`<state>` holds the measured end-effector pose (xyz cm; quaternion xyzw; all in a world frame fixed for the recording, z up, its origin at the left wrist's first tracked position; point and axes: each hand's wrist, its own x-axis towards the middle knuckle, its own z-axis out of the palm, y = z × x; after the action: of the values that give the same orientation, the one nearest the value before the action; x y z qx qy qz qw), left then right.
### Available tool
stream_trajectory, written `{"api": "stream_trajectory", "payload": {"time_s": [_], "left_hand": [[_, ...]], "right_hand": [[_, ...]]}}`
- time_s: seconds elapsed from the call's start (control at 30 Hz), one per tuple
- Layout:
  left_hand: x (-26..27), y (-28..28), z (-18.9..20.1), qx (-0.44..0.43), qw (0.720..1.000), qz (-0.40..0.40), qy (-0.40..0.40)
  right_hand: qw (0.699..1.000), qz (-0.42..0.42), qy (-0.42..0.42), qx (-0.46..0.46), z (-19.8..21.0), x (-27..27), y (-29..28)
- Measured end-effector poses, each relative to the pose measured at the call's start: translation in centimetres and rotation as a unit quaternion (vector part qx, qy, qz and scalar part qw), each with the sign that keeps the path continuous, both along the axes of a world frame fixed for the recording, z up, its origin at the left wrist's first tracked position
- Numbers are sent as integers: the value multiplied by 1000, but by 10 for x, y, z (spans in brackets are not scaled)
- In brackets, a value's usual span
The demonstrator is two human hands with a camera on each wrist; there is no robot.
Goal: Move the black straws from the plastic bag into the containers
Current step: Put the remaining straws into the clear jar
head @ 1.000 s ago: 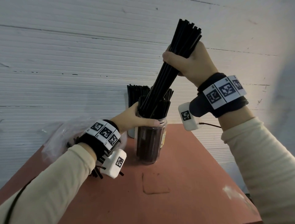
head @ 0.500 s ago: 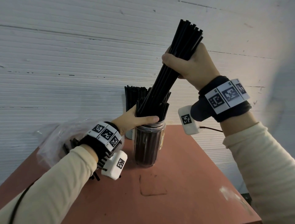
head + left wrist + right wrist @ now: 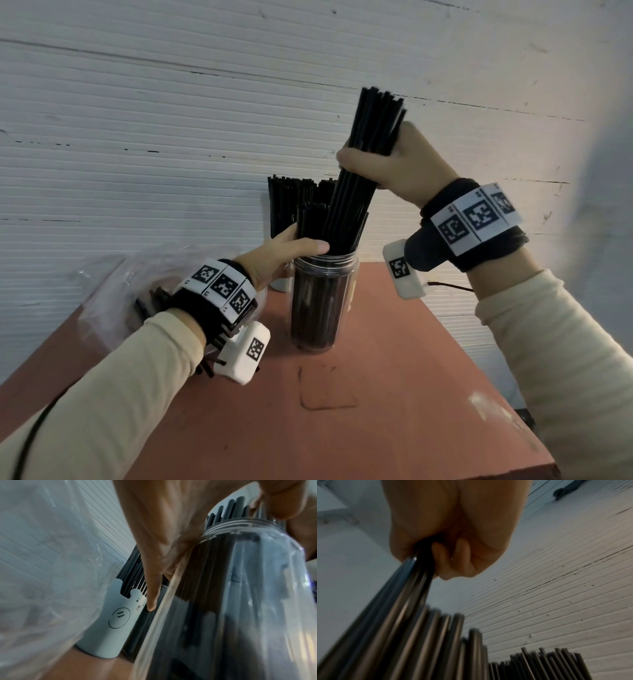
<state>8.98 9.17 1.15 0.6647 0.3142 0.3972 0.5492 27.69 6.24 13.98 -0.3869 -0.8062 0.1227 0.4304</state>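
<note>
My right hand (image 3: pixel 387 168) grips a thick bundle of black straws (image 3: pixel 363 164), tilted, its lower ends inside the clear plastic jar (image 3: pixel 320 308) on the red table. The jar is packed with black straws that stick out above its rim. My left hand (image 3: pixel 284 250) holds those straws just above the rim, thumb across the front; in the left wrist view the thumb (image 3: pixel 283 504) and palm wrap the jar (image 3: pixel 240 601) top. Behind stands a pale blue bear cup (image 3: pixel 113 626) full of straws. The plastic bag (image 3: pixel 113 298) with more straws lies at the left, partly hidden by my left wrist.
The red table (image 3: pixel 394 394) ends at its right edge near my right forearm. A white ribbed wall (image 3: pixel 171 137) stands close behind the containers. A faint rectangular mark (image 3: pixel 327 387) shows on the table in front of the jar.
My right hand has lowered with the bundle, so the straws reach deeper into the jar. My left hand stays at the jar's rim.
</note>
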Motion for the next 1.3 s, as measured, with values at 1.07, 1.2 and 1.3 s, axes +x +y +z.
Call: {"api": "stream_trajectory", "payload": {"time_s": [1.07,1.2,1.3], "left_hand": [[-1,-31,-4,88,987,117,65],[0,-36,-3,108,981,119,111],[-2,-39,-5,99,981,107,126]], "right_hand": [[970,-58,20,233,-68,-22,-12],[975,-45,5,218,-70,-19,-20],[975,-32,6,221,-63,-23,-25]]}}
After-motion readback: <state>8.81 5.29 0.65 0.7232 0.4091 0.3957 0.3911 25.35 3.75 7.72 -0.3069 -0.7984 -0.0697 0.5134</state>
